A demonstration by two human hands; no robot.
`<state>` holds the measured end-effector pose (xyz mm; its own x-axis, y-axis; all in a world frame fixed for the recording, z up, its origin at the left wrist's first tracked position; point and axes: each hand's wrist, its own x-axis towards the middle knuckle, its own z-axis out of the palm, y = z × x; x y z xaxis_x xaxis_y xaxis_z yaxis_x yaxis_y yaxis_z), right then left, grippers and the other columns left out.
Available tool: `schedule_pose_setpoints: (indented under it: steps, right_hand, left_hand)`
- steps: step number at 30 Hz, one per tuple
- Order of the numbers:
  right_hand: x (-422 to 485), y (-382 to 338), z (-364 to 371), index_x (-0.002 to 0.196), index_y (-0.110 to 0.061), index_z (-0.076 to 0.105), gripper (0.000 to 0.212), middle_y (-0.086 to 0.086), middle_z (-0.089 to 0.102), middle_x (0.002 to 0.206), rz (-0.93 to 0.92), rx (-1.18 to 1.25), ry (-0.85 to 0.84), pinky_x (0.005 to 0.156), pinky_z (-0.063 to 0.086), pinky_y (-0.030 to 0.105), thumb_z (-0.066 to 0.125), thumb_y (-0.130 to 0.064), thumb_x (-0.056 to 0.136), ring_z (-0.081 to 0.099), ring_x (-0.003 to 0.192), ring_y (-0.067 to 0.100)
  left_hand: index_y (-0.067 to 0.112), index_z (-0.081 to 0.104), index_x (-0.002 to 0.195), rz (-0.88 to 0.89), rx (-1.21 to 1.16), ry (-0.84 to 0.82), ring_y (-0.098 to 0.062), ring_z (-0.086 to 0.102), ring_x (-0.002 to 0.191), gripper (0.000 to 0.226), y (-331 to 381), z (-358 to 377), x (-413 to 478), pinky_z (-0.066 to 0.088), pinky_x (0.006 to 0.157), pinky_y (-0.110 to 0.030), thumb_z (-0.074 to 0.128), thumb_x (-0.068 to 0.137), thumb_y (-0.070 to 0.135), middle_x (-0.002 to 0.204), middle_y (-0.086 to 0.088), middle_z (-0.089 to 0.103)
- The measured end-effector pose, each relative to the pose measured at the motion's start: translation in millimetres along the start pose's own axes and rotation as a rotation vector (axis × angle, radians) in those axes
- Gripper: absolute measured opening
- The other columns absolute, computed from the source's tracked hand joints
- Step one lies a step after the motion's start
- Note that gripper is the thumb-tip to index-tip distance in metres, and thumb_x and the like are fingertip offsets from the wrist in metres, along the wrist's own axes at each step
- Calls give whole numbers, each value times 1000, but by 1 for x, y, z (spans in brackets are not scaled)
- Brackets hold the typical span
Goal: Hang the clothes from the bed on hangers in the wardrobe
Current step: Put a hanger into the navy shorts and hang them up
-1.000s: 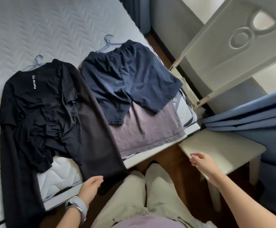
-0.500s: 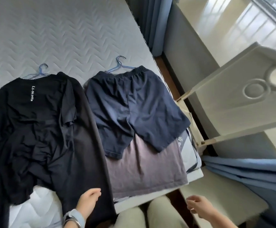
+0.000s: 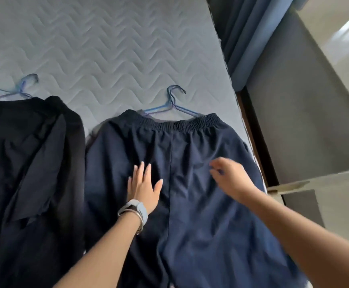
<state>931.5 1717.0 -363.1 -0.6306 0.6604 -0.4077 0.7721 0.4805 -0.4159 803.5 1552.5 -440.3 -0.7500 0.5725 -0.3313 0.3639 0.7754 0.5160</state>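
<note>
Navy shorts [image 3: 190, 204] lie flat on the grey quilted mattress [image 3: 107, 48], waistband at the far end. A blue wire hanger [image 3: 172, 104] pokes out from under the waistband. My left hand [image 3: 143, 188], a watch on its wrist, hovers with spread fingers over the left leg of the shorts. Over the right leg is my right hand [image 3: 229, 177], blurred, fingers loosely curled and holding nothing. To the left lies a black T-shirt [image 3: 30, 163] with white lettering, and another blue hanger [image 3: 17, 90] shows above its collar.
The mattress edge runs down the right side, with a blue curtain [image 3: 252, 34] and a grey wall [image 3: 304, 111] beyond it. A pale chair back [image 3: 325, 194] stands at the right, close to the bed's corner.
The view has moved in over the bed. Both hands have reached forward from the bed's near edge to above the navy shorts.
</note>
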Motion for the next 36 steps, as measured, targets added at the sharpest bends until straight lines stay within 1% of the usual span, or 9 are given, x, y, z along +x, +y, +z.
schedule_pose_setpoints:
  steps: [3, 6, 10, 20, 24, 27, 30, 32, 36]
  right_hand:
    - [80, -17, -5, 115, -9, 60, 30, 15, 60, 117, -147, -95, 67, 95, 43, 39, 51, -17, 87, 52, 112, 34]
    - [144, -36, -6, 125, -7, 53, 37, 16, 53, 129, -189, -102, 118, 102, 36, 36, 49, -13, 89, 45, 122, 32]
    - [206, -51, 6, 132, -8, 43, 43, 19, 48, 133, -112, -114, 31, 105, 35, 43, 47, -13, 90, 42, 124, 36]
    - [192, -70, -9, 109, -9, 63, 33, 6, 56, 94, -105, 89, -35, 67, 33, 24, 49, -34, 93, 48, 85, 17]
    - [136, -81, -35, 87, -12, 71, 26, -1, 63, 69, -208, 177, 41, 49, 35, 8, 53, -30, 91, 53, 62, 11]
    - [80, -87, -59, 74, -18, 68, 24, -6, 49, 57, -215, 257, 109, 46, 33, 7, 56, -32, 89, 42, 52, 6]
    - [20, -92, -82, 64, -20, 65, 26, -3, 46, 56, -136, 442, 115, 51, 32, 17, 60, -31, 87, 38, 54, 11]
    - [-25, -99, -94, 63, -19, 67, 26, -8, 46, 50, -96, 548, 83, 54, 32, 19, 62, -30, 86, 38, 52, 10]
    - [-122, -122, -106, 75, -1, 69, 27, 6, 48, 59, -117, 625, 21, 57, 28, 29, 61, -25, 85, 36, 57, 18]
  left_hand:
    - [22, 18, 147, -9, 179, 52, -18, 2, 147, 65, -18, 26, 48, 3, 118, -41, 26, 91, 54, 159, 0, 8]
    - [19, 35, 139, 41, 349, 142, -22, 21, 139, 70, -35, 44, 56, 15, 111, -43, 9, 89, 60, 148, -7, 39]
    - [18, 37, 135, 61, 393, 184, -25, 30, 135, 57, -42, 52, 54, 19, 109, -44, 23, 90, 50, 141, -10, 48]
    - [19, 37, 133, 90, 386, 239, -23, 29, 135, 58, -42, 52, 52, 10, 112, -38, 11, 92, 50, 140, -8, 51]
    - [21, 41, 134, 114, 291, 202, -20, 25, 137, 58, -40, 47, 49, 14, 109, -40, 30, 85, 51, 144, -4, 46]
    - [27, 38, 139, 74, 94, 55, -15, 11, 146, 66, -34, 23, 51, 2, 114, -36, 31, 79, 55, 155, 6, 24]
    - [12, 57, 124, -66, -473, -29, -20, 42, 133, 35, -13, -25, 25, 28, 108, -28, 52, 91, 23, 139, -8, 51]
    - [17, 65, 107, -11, -636, 125, -5, 61, 105, 22, 13, -60, -26, 44, 92, -20, 51, 92, 12, 114, -9, 66]
    - [33, 59, 101, 174, -996, 134, 1, 61, 96, 21, 89, -140, -135, 46, 83, -9, 54, 89, 17, 104, 5, 65]
